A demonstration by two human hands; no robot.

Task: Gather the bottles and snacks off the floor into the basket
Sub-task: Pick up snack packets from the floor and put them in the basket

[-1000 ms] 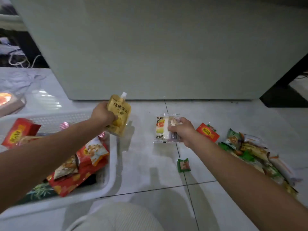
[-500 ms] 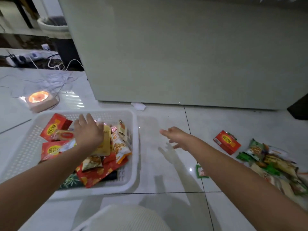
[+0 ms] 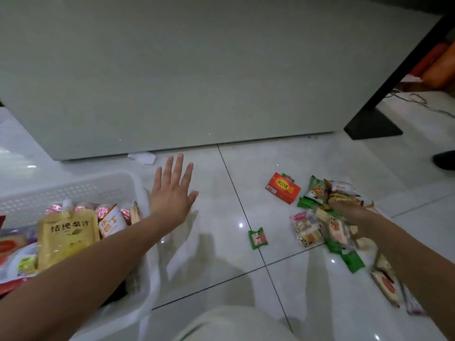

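Yellow pouch (image 3: 66, 236) inside basket (image 3: 81, 187)

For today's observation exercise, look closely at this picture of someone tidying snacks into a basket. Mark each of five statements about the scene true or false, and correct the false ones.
1. The left hand is open and holds nothing. True.
2. The yellow juice pouch lies on the floor tiles. False: it is inside the white basket.
3. The right hand is down in the pile of snack packets. True; motion blur hides whether it grips one.
4. The small green packet is stacked on the red box. False: it lies alone on the floor, apart from the box.
5. The floor has been cleared of snacks. False: many packets remain on the tiles at the right.
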